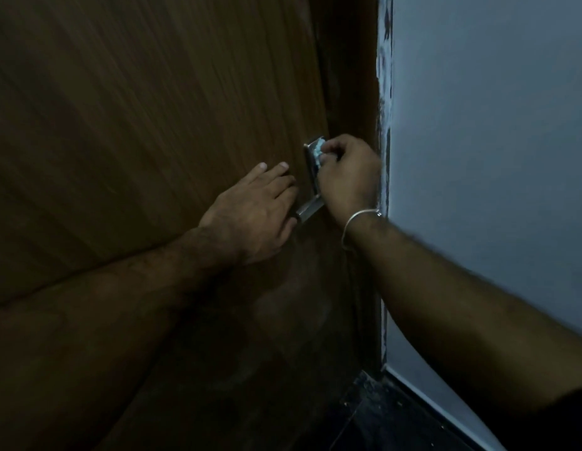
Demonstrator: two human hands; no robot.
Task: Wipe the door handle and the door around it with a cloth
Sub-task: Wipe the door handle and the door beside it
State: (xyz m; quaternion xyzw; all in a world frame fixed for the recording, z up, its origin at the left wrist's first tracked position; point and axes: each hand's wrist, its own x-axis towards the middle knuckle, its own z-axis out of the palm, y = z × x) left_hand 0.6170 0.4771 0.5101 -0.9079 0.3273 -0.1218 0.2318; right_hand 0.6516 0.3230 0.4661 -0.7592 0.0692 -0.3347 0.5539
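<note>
Door: broad brown wood-grain door (136,109), matte and vertically streaked, wide bare panel open to the left and above.
Left hand: left hand (253,209) laid flat on the panel, fingers spread and released, just left of the handle.
Handle: shiny silver metal door handle with rectangular plate (312,177), lever angled down-left, near the door's right edge.
Cloth: small pale crumpled cloth (318,151) pressed against the plate's top.
Right hand: right hand (348,177) clenched around the cloth, thin silver metal bangle (354,222) at the wrist.
Frame: dark brown frame edge (354,76), narrow strip only.
Wall: smooth grey-blue painted wall (494,157), chipped along its left edge.
</note>
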